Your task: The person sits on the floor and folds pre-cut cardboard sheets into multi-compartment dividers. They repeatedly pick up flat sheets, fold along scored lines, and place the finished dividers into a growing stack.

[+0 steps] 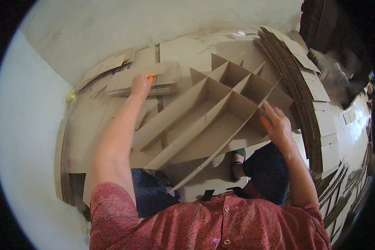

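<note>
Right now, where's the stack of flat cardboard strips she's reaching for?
The stack of cardboard strips lies on the floor at upper left of the head view, under the left hand, just left of the cardboard divider grid.

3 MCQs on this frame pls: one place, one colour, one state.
1. Where is the left hand?
A. on the stack of flat cardboard pieces
B. in the lap
C. on the wall

2. What colour is the shirt?
A. green
B. red patterned
C. white

3. How does the cardboard divider grid stand?
A. folded flat
C. torn in half
B. opened out, strips slotted together

Answers: 1 A, the hand rests on the stack's top; 2 B, the red cloth fills the lower edge; 3 B, open cells show, with the right hand at its edge.
</note>
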A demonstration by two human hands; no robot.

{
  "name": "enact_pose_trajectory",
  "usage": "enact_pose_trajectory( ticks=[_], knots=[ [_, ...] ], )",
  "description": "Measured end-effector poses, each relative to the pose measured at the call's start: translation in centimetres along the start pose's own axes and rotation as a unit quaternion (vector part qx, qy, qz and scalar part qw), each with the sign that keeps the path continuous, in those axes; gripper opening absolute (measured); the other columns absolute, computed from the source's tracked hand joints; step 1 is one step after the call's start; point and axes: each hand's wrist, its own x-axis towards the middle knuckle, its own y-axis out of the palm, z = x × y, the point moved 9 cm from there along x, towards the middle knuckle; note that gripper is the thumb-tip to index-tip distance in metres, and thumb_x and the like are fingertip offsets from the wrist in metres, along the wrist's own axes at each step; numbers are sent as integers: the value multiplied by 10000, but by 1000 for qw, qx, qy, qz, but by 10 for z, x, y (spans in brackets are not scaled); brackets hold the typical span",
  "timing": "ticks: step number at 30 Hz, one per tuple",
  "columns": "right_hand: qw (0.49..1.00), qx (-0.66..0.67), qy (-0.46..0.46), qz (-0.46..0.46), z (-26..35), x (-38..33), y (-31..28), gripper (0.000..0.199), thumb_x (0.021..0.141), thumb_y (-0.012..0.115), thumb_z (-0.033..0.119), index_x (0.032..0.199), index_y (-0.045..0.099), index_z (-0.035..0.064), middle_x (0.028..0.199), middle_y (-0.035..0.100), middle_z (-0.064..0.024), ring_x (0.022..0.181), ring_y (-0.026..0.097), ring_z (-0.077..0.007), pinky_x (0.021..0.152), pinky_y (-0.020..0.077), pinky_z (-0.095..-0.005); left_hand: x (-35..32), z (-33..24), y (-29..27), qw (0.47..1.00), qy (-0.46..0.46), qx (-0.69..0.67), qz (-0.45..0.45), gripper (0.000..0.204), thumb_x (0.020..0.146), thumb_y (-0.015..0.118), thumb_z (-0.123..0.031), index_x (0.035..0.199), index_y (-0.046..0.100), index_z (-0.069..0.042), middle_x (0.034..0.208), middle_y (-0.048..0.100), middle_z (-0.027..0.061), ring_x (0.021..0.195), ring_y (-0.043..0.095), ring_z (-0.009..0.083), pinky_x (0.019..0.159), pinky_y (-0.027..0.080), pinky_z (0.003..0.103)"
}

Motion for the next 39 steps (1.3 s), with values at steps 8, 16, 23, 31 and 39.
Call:
enact_pose_trajectory(
  ticks=[8, 16, 23, 31, 39],
  knots=[
    [708, 657, 255, 58, 59, 10, 20, 430, 912, 601, 179, 1260, 521, -60, 1068, 654, -101, 974, 622, -179, 832, 502, -317, -148, -224, -75, 889, 415, -117, -157, 299, 816, 584, 12, 1107, 651, 7, 1112, 656, 165, 998, 649, 281, 852, 515, 344],
    [896, 408, 158, -77, 48, -10, -38, 190, 902, 594, 97, 1054, 642, -6, 914, 660, -35, 776, 606, -125, 663, 485, -285, -118, -169, -84, 938, 178, -283, -89, 490, 823, 718, -199, 1246, 555, -13, 1086, 633, 140, 938, 631, 223, 807, 514, 332],
    [965, 233, 42, -111, 73, -43, -45, 117, 889, 615, 90, 958, 684, 25, 749, 644, -51, 673, 562, -109, 584, 431, -301, -53, -71, -27, 856, -46, -511, 71, 326, 876, 668, -128, 1155, 583, 17, 888, 643, 45, 774, 591, 103, 686, 480, 247],
    [930, 351, 103, -32, 76, -47, -28, 138, 895, 596, 39, 1003, 663, -14, 750, 652, -71, 718, 497, -59, 627, 447, -259, -58, -59, -20, 877, -51, -471, 82, 238, 868, 665, -118, 1055, 628, 25, 914, 658, 60, 786, 600, 117, 701, 479, 243],
    [930, 346, 127, -21, 58, -58, -6, 146, 893, 605, 55, 1004, 659, -23, 729, 641, -75, 709, 482, -68, 612, 449, -277, -59, -63, -24, 884, -37, -462, 58, 268, 849, 684, -142, 1041, 648, 41, 931, 679, 71, 819, 613, 124, 717, 489, 263]
  ],
)
